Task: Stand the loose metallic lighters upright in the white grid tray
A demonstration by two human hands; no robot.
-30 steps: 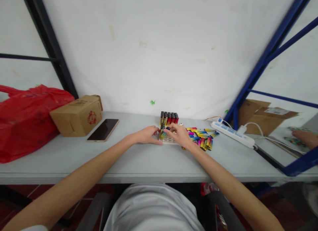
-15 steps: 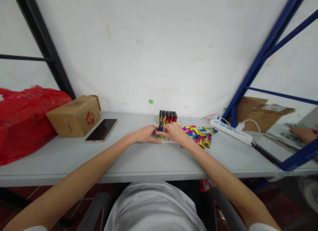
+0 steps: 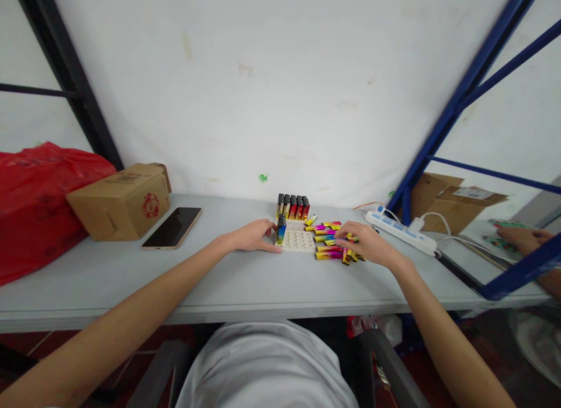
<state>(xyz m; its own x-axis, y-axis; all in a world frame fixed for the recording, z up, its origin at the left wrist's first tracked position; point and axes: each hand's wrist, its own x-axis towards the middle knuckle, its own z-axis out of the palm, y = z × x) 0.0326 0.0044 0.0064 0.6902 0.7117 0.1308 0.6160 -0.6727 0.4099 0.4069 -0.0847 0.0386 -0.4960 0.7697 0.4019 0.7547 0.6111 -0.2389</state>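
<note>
A white tray (image 3: pixel 299 241) with rows of round holes lies on the table. Blue-and-yellow lighters (image 3: pixel 281 231) with black tops stand upright along its left side. Beside that side is my left hand (image 3: pixel 253 237), its thumb and fingers apart and nothing between them; the fingertips are close to the standing lighters. My right hand (image 3: pixel 367 242) is over a pile of loose shiny lighters (image 3: pixel 328 249) right of the tray. Its thumb and forefinger are apart, and the other fingers are partly hidden. Behind the tray, several red and yellow lighters (image 3: pixel 293 207) stand upright in a block.
At left are a phone (image 3: pixel 172 228), a cardboard box (image 3: pixel 120 203) and a red plastic bag (image 3: pixel 39 203). A white power strip (image 3: pixel 401 230) with cables lies at right by a blue metal frame (image 3: pixel 442 116). Beyond it are an open carton (image 3: pixel 456 203) and another person's hand (image 3: pixel 523 237).
My right hand has moved right, from the tray to the loose lighters, uncovering the tray's holes. My left hand stays at the tray's left side. The view has shifted slightly.
</note>
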